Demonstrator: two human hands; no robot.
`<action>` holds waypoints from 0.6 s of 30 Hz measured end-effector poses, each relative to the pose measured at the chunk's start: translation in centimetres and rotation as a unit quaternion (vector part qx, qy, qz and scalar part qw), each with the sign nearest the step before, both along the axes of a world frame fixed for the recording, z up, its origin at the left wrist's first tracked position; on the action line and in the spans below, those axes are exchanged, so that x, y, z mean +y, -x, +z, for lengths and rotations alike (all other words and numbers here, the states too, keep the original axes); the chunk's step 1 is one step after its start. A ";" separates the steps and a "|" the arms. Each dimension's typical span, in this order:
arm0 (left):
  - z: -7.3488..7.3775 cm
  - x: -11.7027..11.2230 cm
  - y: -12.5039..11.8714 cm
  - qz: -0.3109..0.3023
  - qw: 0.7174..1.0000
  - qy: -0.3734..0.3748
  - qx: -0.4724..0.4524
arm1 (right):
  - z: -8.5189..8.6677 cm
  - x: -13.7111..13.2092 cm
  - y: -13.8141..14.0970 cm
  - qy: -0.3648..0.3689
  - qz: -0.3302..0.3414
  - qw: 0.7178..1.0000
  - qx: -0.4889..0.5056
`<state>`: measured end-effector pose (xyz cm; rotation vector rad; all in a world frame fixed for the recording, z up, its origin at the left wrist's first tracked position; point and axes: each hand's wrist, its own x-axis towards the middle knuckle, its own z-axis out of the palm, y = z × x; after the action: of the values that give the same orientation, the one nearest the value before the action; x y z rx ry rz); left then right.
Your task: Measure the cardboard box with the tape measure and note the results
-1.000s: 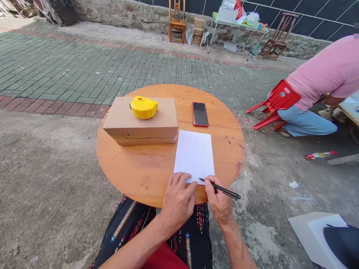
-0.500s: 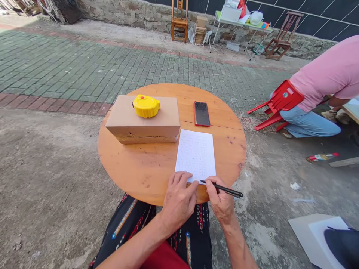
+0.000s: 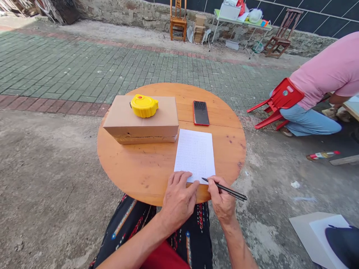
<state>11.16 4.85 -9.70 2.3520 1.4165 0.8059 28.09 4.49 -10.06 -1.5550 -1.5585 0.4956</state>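
Observation:
A sheet of white paper (image 3: 194, 151) covered in rows of small handwriting lies near the front edge of the round wooden table (image 3: 134, 168). My left hand (image 3: 179, 194) rests open on its lower left corner, fingers spread. Between the thumb and fingers of my right hand (image 3: 223, 198) is a black pen (image 3: 231, 192), its tip at the lower right part of the sheet. Whether the tip touches the paper I cannot tell. Beyond the sheet lies a phone (image 3: 201, 113) in a red case. A yellow tape measure (image 3: 144, 106) sits on a cardboard box (image 3: 140, 132) at the left.
To the right, a person in a pink shirt (image 3: 325, 71) bends forward by a red plastic chair (image 3: 286, 95). A bottle (image 3: 322, 155) lies on the ground there. A folding table (image 3: 238, 22) and wooden chairs (image 3: 178, 24) stand along the far wall.
My right hand has shifted slightly right with the pen, and the pen tip has moved a little right and up on the sheet. My left hand stays in place.

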 end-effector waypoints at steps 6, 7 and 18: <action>0.0 0.0 0.1 0.000 1.000 0.002 0.005 | 0.3 0.1 0.3 -0.015 0.009 1.000 -0.013; 0.1 0.0 0.1 0.000 1.000 0.003 0.006 | 0.3 0.1 0.3 -0.013 0.012 1.000 -0.013; 0.1 0.1 0.0 0.001 1.000 0.002 0.000 | 0.4 0.3 0.4 -0.026 0.019 0.999 -0.021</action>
<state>11.18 4.92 -9.62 2.3477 1.4201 0.8011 27.73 4.74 -9.65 -1.5079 -1.6230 0.4433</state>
